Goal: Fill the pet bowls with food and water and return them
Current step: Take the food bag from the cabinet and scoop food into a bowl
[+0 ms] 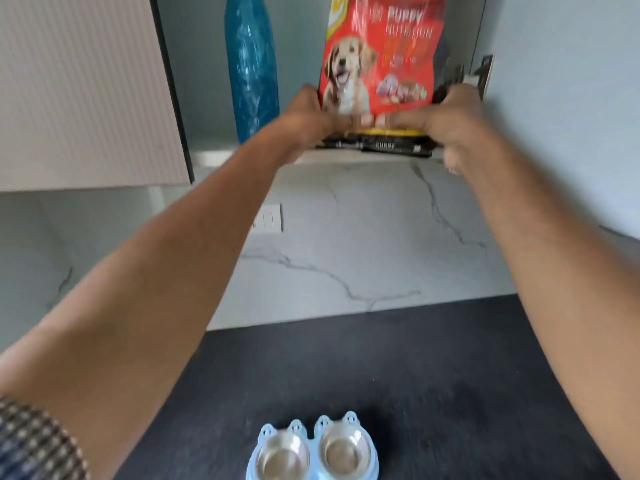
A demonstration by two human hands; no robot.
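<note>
A red puppy food bag (384,53) with a dog's picture stands upright at the front edge of an open upper cabinet shelf (214,155). My left hand (306,116) grips its lower left corner and my right hand (450,116) grips its lower right corner. Both arms reach up and forward. On the dark countertop (450,375) near me sits a light blue double pet bowl stand (311,448) with two steel bowls; both look empty.
A tall blue bottle (251,67) stands on the same shelf, left of the bag. A white ribbed cabinet door (83,91) is at the left. A marble backsplash with a white switch plate (268,218) runs behind the counter.
</note>
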